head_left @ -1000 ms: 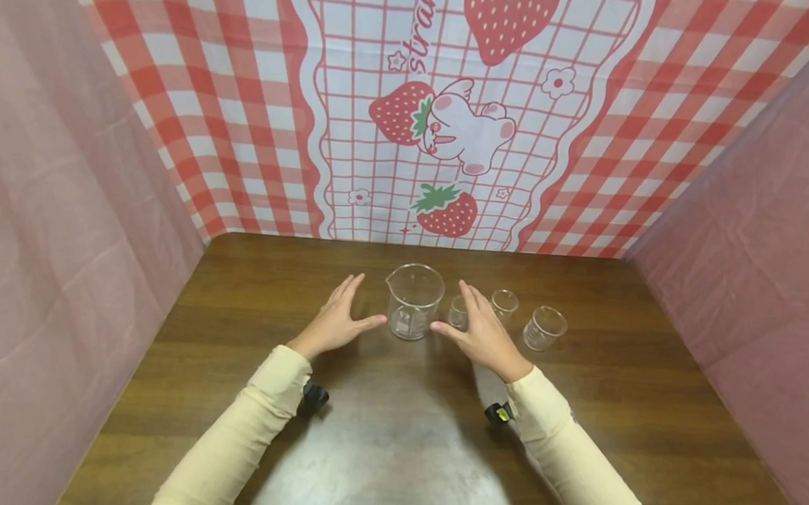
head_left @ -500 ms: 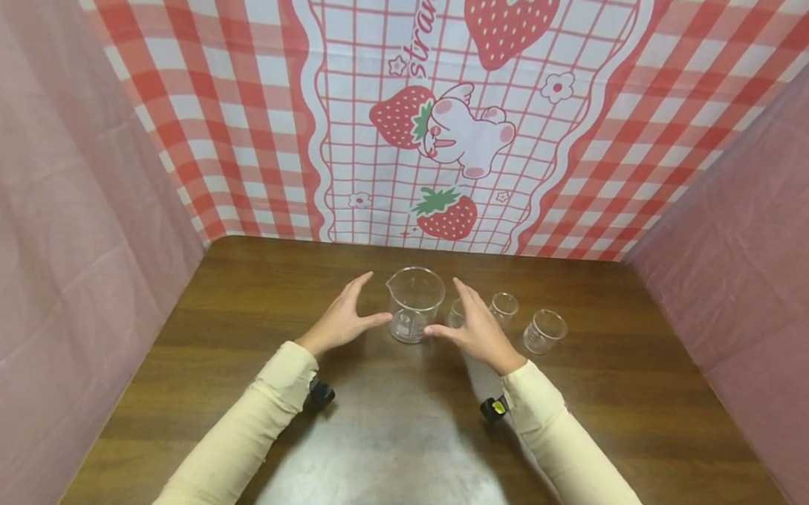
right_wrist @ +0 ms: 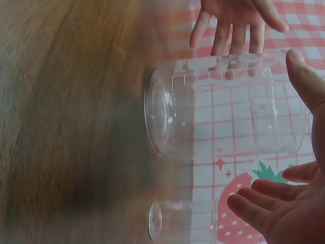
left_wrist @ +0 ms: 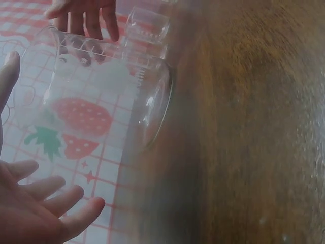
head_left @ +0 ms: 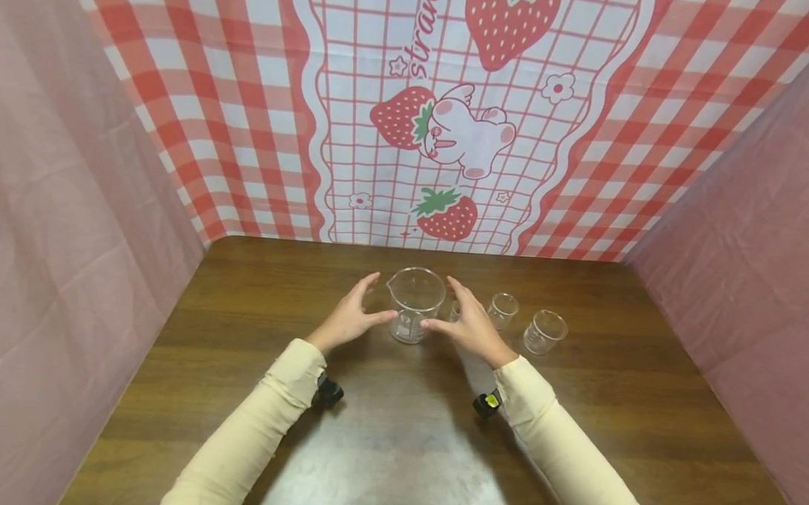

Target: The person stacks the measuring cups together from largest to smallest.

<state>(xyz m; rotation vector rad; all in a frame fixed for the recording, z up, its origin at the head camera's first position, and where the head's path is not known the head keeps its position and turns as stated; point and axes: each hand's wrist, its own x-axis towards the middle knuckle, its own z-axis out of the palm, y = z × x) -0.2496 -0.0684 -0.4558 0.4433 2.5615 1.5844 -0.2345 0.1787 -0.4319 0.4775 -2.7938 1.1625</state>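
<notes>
A large clear glass beaker (head_left: 413, 312) with a pouring spout stands upright on the brown table. My left hand (head_left: 349, 319) is at its left side, thumb and fingers spread. On the other side is my right hand (head_left: 470, 328), spread the same way. In the left wrist view, a gap shows between the left fingers (left_wrist: 76, 195) and the glass. The right wrist view shows the right fingers (right_wrist: 254, 201) apart from the beaker (right_wrist: 228, 109) too; whether either thumb touches it I cannot tell. Just behind the right hand, a small beaker (head_left: 455, 311) is partly hidden.
Two more small glass beakers stand to the right, one a little behind the right hand (head_left: 503, 309) and a wider beaker (head_left: 545, 334) farther out. A strawberry-print cloth (head_left: 355, 147) hangs along the table's back edge, with pink curtains (head_left: 747, 212) at both sides.
Both hands have moved inward, closer to the large beaker from either side. The beakers have stayed in their places on the table; the head view has shifted very slightly.
</notes>
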